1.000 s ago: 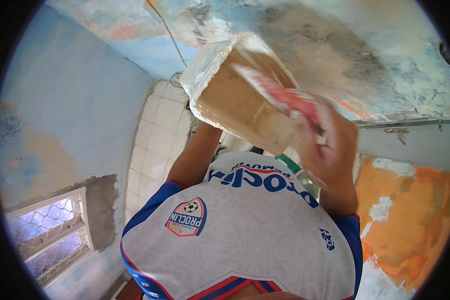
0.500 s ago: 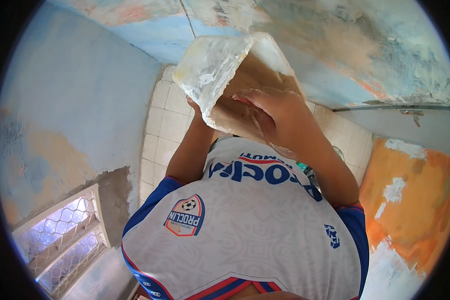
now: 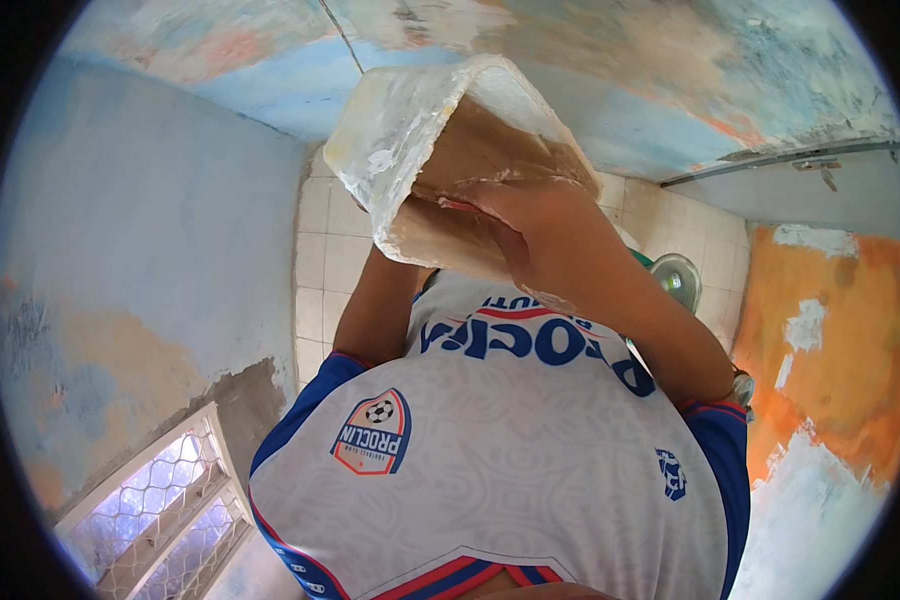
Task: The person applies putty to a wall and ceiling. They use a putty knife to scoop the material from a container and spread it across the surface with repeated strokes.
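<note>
A white plastic tub (image 3: pixel 370 150), smeared with white paste and cut wide open, is tilted before my chest with its mouth toward me. Brownish-white residue coats its inside wall. My left hand (image 3: pixel 386 250) supports the tub from its far left side, and most of its fingers are hidden behind it. Inside the mouth is my right hand (image 3: pixel 540 225), its fingers curled inward and dabbed with paste. A thin reddish edge shows at those fingers, but what they grip is mostly hidden.
A patchy painted wall (image 3: pixel 610 60) stands close ahead, and a blue-grey wall (image 3: pixel 160 200) is on the left. At lower left is a meshed window (image 3: pixel 160 500). An orange-and-white panel (image 3: pixel 820 330) stands right. Below are pale floor tiles (image 3: pixel 315 260) and a round metallic object (image 3: pixel 678 280).
The tub and both hands have shifted slightly left in view. My right hand remains inside the tub. More of the round metallic object now shows beside my right forearm.
</note>
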Tool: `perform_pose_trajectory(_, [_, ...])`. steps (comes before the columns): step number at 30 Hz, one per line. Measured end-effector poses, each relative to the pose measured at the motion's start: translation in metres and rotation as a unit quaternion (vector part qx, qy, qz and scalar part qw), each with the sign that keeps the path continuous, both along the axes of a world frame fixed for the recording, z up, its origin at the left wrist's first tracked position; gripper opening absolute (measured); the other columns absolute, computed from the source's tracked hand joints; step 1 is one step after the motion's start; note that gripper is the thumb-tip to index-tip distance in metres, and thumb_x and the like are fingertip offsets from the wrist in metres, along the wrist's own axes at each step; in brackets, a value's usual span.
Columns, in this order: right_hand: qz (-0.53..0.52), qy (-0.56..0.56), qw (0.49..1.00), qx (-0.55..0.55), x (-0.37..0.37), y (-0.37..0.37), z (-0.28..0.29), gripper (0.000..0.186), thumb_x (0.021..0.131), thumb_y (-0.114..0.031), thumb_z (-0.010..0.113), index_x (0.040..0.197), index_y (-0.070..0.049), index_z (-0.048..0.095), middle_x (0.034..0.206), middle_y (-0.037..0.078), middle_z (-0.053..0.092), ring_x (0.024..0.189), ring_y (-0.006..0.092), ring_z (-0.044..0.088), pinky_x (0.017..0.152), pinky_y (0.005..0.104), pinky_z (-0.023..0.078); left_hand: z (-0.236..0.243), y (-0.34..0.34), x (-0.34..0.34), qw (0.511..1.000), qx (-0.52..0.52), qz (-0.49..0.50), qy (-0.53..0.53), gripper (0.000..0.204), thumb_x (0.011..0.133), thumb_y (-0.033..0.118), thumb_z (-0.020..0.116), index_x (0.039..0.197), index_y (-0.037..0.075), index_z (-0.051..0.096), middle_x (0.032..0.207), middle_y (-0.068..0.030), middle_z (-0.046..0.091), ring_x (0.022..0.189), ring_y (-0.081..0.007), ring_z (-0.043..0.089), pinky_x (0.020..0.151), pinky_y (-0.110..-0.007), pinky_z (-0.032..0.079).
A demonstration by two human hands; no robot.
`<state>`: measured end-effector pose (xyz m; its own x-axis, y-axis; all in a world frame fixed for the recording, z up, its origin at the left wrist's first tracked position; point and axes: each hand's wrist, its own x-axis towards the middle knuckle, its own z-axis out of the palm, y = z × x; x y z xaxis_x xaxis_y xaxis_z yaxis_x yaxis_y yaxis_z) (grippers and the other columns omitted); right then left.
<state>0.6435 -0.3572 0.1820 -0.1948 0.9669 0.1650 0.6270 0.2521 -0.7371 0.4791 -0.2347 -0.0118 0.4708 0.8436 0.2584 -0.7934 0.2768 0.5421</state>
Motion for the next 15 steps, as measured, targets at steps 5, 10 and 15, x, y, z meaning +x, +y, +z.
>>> perform_pose_trajectory(5, [-0.015, 0.038, 0.99, -0.134, 0.005, -0.006, 0.014, 0.026, 0.092, -0.003, 0.06, 0.118, -0.001, 0.066, 0.097, 0.02, 0.071, 0.084, 0.034, 0.069, 0.078, 0.0379, 0.053, -0.003, -0.008, 0.001, 1.0, 0.001, -0.019, 0.001, 0.075, 0.098, 0.063, 0.04, 0.151, 0.009, 0.039, 0.146, -0.0112, 0.05, 0.132, -0.0297, 0.051, 0.108, -0.047, 0.046])
perform_pose_trajectory(10, [-0.049, 0.116, 0.985, -0.119, 0.02, -0.027, 0.009, 0.029, 0.094, -0.003, 0.06, 0.122, 0.002, 0.063, 0.098, 0.021, 0.071, 0.081, 0.028, 0.069, 0.077, 0.0329, 0.052, -0.003, -0.022, 0.0, 0.999, 0.001, -0.043, 0.008, 0.075, 0.098, 0.063, 0.042, 0.15, 0.009, 0.039, 0.145, -0.0116, 0.051, 0.132, -0.0297, 0.052, 0.108, -0.046, 0.046])
perform_pose_trajectory(15, [-0.138, 0.09, 0.986, -0.015, 0.023, -0.039, 0.015, 0.032, 0.093, -0.002, 0.061, 0.125, 0.001, 0.061, 0.099, 0.021, 0.071, 0.083, 0.0321, 0.07, 0.076, 0.035, 0.052, -0.011, -0.019, 0.01, 0.998, 0.013, -0.064, 0.005, 0.075, 0.098, 0.062, 0.043, 0.15, 0.008, 0.04, 0.144, -0.012, 0.051, 0.131, -0.0296, 0.052, 0.108, -0.046, 0.047])
